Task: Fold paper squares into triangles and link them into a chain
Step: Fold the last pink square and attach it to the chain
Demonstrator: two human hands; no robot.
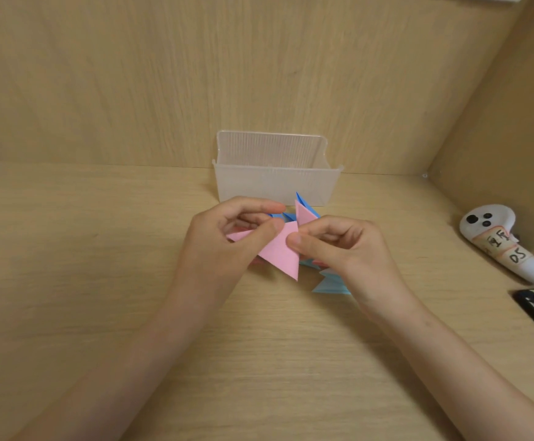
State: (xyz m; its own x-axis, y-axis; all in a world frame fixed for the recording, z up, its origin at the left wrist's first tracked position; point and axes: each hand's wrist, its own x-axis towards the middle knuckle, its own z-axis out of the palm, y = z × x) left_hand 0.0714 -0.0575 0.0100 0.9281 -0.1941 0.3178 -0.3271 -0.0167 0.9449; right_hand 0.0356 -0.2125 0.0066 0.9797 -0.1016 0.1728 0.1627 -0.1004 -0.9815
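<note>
Your left hand [227,232] pinched the pink triangle [280,249] between thumb and fingers, and your right hand [338,246] gripped its right corner, thumb pressed on the paper. You held it just above the wooden desk [132,249]. Blue triangles [330,283] lay beneath your right hand, with more pink and blue points behind. A clear plastic box [275,176] stood just beyond; a white controller [507,243] lay well to the right.

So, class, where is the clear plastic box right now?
In the head view, the box stands mid-frame against the back wall, just behind both hands and the paper triangles.
</note>
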